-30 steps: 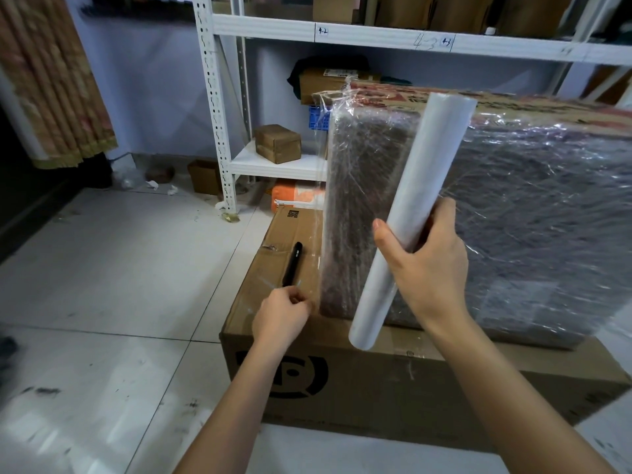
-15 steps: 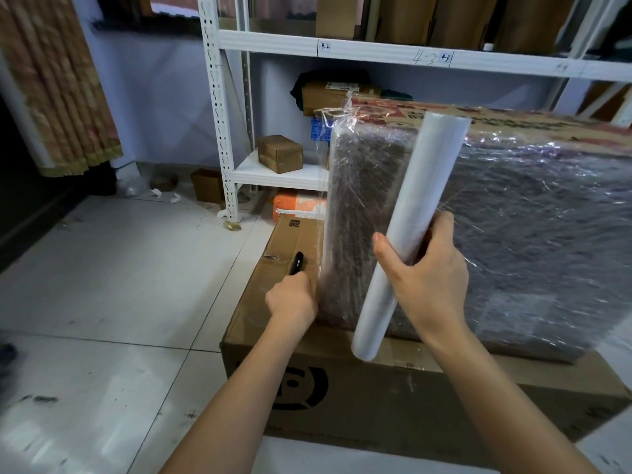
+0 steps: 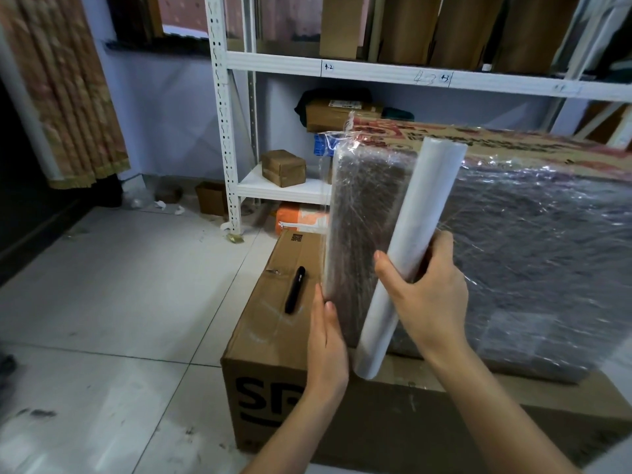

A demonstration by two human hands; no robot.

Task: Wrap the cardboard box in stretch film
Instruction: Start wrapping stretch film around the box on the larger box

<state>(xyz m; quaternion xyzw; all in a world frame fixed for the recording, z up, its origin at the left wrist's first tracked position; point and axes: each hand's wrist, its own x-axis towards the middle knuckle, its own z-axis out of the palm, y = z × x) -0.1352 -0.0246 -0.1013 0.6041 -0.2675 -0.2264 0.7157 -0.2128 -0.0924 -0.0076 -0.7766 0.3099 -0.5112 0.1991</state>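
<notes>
A flat cardboard box [image 3: 533, 241] stands on edge, its sides covered in shiny stretch film, its printed top edge bare. It rests on a larger brown carton [image 3: 273, 340] on the floor. My right hand [image 3: 427, 295] grips a white roll of stretch film [image 3: 413, 248], held tilted in front of the box's near left corner. My left hand [image 3: 326, 340] lies flat with straight fingers against the film at the lower left corner of the box.
A black utility knife [image 3: 295, 289] lies on the brown carton, left of the wrapped box. A white metal shelf rack [image 3: 225, 131] with several cartons stands behind. Tiled floor [image 3: 113, 302] stretches to the left, with a curtain [image 3: 65, 90] at the far left.
My left hand has moved from a curled fist near the knife to an open palm pressed on the box's lower left corner. The roll has stayed in my right hand.
</notes>
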